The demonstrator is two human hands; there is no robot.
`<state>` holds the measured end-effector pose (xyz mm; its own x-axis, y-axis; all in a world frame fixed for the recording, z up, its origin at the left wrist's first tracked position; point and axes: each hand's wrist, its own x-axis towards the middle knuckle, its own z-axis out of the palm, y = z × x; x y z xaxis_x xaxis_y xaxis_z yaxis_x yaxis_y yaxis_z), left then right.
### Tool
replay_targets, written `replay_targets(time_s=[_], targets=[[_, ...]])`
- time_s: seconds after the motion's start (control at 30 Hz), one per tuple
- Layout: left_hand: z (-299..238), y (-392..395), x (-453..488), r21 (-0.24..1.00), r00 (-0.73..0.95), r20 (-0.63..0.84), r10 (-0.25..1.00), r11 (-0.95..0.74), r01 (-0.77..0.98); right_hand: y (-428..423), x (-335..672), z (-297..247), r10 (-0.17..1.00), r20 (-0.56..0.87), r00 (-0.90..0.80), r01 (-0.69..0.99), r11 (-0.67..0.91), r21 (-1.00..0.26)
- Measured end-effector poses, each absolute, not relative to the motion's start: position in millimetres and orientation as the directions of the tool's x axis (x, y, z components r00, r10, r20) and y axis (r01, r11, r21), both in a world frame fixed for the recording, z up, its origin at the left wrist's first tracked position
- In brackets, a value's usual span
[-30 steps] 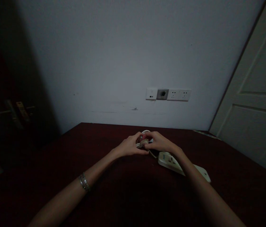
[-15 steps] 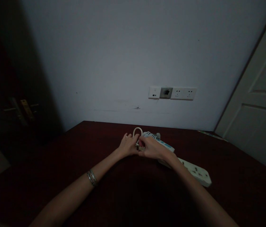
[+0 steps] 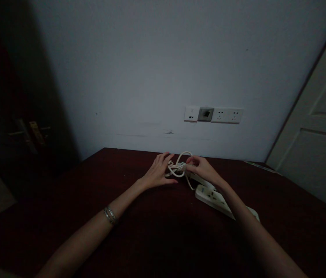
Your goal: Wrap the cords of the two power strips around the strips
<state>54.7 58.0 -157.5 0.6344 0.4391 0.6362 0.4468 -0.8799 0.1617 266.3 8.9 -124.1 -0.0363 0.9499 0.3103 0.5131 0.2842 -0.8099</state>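
Observation:
A white power strip (image 3: 213,196) lies on a dark red table (image 3: 122,231), partly hidden under my right forearm. Its white cord (image 3: 177,168) is bunched in loops between my hands near the table's far edge. My right hand (image 3: 201,168) pinches the cord bundle from the right. My left hand (image 3: 158,172) rests beside the loops with its fingers spread and touching them. A bracelet sits on my left wrist.
A white wall stands behind the table with a row of wall sockets (image 3: 213,114). A pale door (image 3: 319,135) is at the right, and a dark door with a handle (image 3: 29,133) at the left. A thin flat item (image 3: 262,167) lies at the table's far right edge.
The cord loops have come looser and stand higher. My left hand has opened its fingers, and my right hand has lifted off the strip toward the cord.

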Motion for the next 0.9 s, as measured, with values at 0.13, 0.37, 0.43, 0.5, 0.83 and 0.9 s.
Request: replay_targets(time_s=[0.13, 0.37, 0.43, 0.5, 0.83, 0.9], targets=[[-157, 65, 55, 0.481, 0.463, 0.661, 0.591, -0.807, 0.343, 13, 275, -124, 0.944, 0.307, 0.119, 0.311, 0.258, -0.915], [-142, 53, 59, 0.482, 0.360, 0.695, 0.622, -0.775, 0.410, 9, 261, -123, 0.940, 0.338, 0.039, 0.334, 0.307, -0.891], [-133, 42, 63, 0.385, 0.501, 0.643, 0.580, -0.809, 0.443, 7, 256, -121, 0.938, 0.345, 0.015, 0.391, 0.313, -0.866], [-128, 34, 69, 0.366, 0.611, 0.523, 0.594, -0.804, 0.469, 5, 251, -119, 0.937, 0.349, -0.004, 0.420, 0.318, -0.850], [-133, 49, 80, 0.609, 0.715, 0.404, 0.571, -0.751, 0.256, 8, 246, -116, 0.947, 0.283, 0.153, 0.040, 0.280, -0.959], [-132, 47, 79, 0.676, 0.684, 0.416, 0.600, -0.707, 0.208, 9, 250, -115, 0.946, 0.260, 0.195, -0.040, 0.273, -0.961]])
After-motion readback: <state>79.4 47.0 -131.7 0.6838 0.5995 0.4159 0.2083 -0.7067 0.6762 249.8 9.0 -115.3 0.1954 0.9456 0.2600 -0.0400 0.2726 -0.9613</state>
